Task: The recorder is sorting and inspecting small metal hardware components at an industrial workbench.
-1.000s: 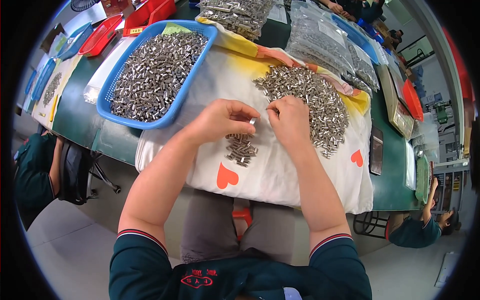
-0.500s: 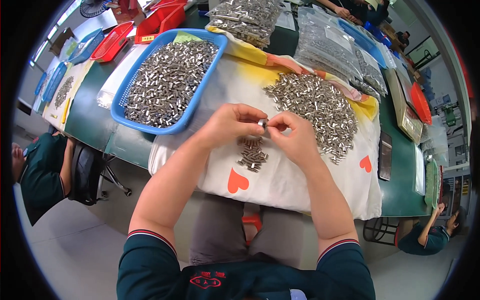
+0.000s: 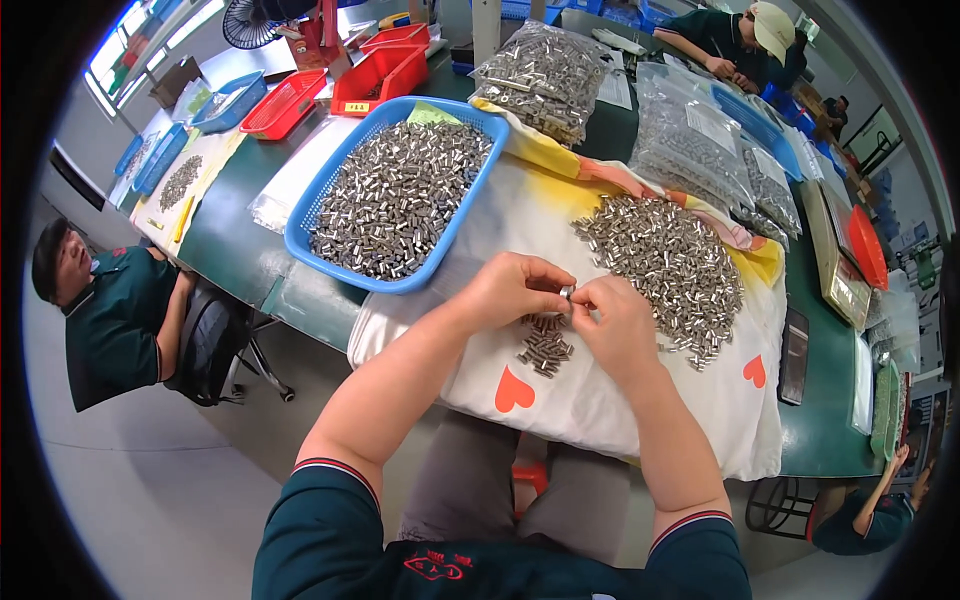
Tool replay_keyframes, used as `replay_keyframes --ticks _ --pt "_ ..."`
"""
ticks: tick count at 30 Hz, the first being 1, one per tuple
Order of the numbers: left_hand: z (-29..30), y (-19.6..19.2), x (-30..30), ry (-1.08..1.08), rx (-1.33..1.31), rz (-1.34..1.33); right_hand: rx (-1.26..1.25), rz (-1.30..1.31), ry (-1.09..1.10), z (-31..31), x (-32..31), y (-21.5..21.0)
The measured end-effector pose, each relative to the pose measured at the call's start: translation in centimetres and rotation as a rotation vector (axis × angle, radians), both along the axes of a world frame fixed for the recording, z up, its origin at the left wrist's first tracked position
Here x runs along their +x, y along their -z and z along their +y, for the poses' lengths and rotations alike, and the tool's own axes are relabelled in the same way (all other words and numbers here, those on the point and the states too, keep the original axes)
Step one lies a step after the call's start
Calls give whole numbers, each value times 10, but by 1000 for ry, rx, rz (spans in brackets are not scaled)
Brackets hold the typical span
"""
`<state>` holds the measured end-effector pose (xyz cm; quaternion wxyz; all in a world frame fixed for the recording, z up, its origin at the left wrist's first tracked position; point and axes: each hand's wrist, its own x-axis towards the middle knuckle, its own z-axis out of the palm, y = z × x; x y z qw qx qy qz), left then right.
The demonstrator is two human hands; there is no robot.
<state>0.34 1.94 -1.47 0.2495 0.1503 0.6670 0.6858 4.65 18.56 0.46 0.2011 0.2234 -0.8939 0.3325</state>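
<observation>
Above the white cloth, my left hand (image 3: 518,290) pinches a small shiny metal piece (image 3: 567,292) between thumb and forefinger. My right hand (image 3: 612,318) meets it from the other side, its thumb and fingertips closed at the piece. The fingers partly cover it, so its full shape is hidden. Just below my hands lies a small heap of short metal cylinders (image 3: 546,348). A larger pile of loose metal cylinders (image 3: 670,265) spreads over the cloth beyond my right hand. Past my left forearm, a blue plastic basket (image 3: 297,232) is filled with similar cylinders.
Clear bags of metal parts (image 3: 540,85) and more plastic bags (image 3: 690,135) stand at the back. Red bins (image 3: 382,80) sit far left. A dark phone-like slab (image 3: 793,355) lies right of the cloth (image 3: 640,425). Co-workers sit left, right and across the green table (image 3: 220,235).
The whole view has shifted, so the table and my hands appear lower and further right. My hands stay together at the small metal piece, with slight finger movement.
</observation>
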Motion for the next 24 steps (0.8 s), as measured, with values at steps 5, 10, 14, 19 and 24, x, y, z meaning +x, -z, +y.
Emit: replay_keyframes --ticks 5,10,14,19,24 --pt "-1 -4 0 15 35 -22 -134 -176 -10 2 2 -6" --pt "-2 -5 -2 4 2 -28 -14 -6 -12 -1 -2 -3" --pt "-2 -3 -1 -1 -3 -3 10 -4 6 -1 -2 2" --pt "-5 -6 1 26 100 -52 -234 -356 -44 11 -1 -10" --pt "-6 -7 1 73 -1 -20 -253 -525 1 14 -6 -16"
